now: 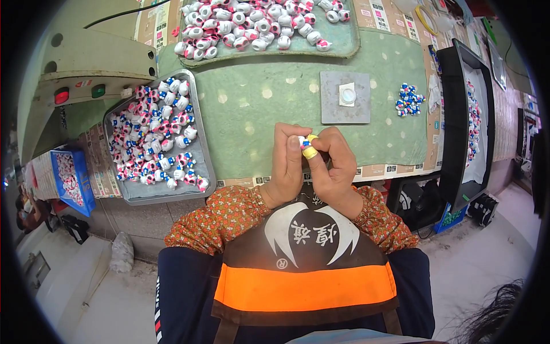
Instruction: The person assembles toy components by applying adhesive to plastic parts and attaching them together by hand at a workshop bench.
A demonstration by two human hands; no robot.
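Observation:
In front of my chest, at the table's near edge, both hands meet around a small figurine (pixel 303 141) with white and blue showing. My left hand (pixel 285 166) pinches it between thumb and fingers. Yellow covers sit on the thumb and a fingertip of my right hand (pixel 332 169), which presses the figurine from the other side. Much of the figurine is hidden by the fingers. Beyond the hands lies a grey square plate (pixel 331 114) with a small white round-topped piece (pixel 347 94) on it. A small heap of blue figurine bodies (pixel 409 100) rests to its right.
A metal tray (pixel 208 166) on the left holds many white-headed, blue-bodied figurines. At the back, a larger tray (pixel 286 59) is heaped with white and pink heads. A black tray (pixel 452 126) with small parts stands right. A machine with buttons (pixel 98 90) juts in far left.

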